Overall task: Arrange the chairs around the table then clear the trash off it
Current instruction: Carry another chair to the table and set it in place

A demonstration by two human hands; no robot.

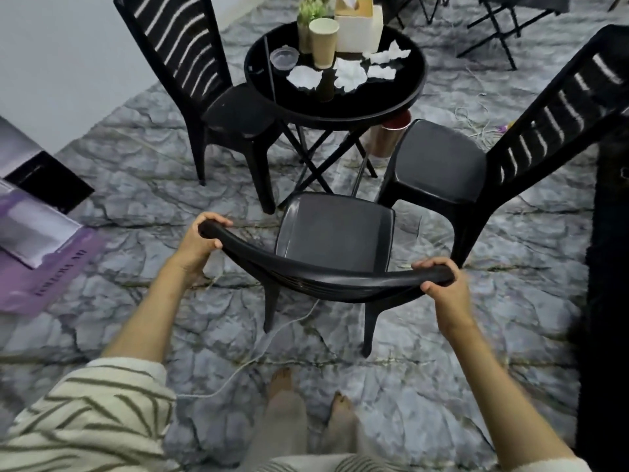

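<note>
Gripping the curved top rail of a black chair (335, 229), the left hand (197, 241) and right hand (442, 284) each curl round one end. It stands just short of the round table's (340, 107) near edge, where crumpled tissues (347, 74) lie.

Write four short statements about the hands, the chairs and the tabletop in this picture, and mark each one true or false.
1. The left hand and right hand both grip the top rail of the nearest black plastic chair. True.
2. The round black table is free of trash. False: crumpled white tissues lie on it.
3. The brown paper cup lies tipped over. False: it stands upright on the table.
4. A second black slatted chair stands at the table's left side. True.
</note>
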